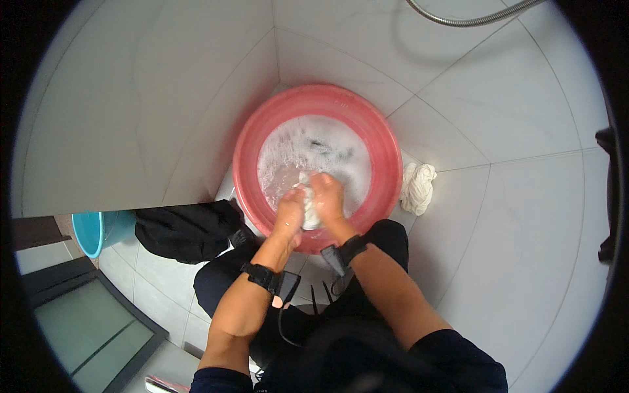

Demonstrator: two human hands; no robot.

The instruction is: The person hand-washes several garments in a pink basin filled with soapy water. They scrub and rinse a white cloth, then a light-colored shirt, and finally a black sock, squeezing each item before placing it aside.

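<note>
A white cloth [310, 210] is bunched between my two hands, above the near side of a pink plastic basin [317, 100]. My left hand [290, 213] grips the cloth from the left. From the right, my right hand [328, 196] grips it with curled fingers, slightly blurred. Foamy water [314, 142] fills the lower part of the basin, and a dark patch shows through the suds. Part of the cloth is hidden behind my fingers. Both wrists wear black straps with small devices.
A wrung white cloth [417, 189] lies against the wall right of the basin. To the left are black fabric [186, 231] and a blue bucket [105, 233]. Tiled walls [344, 44] enclose the basin's far side. A metal shower hose [462, 22] hangs at the top.
</note>
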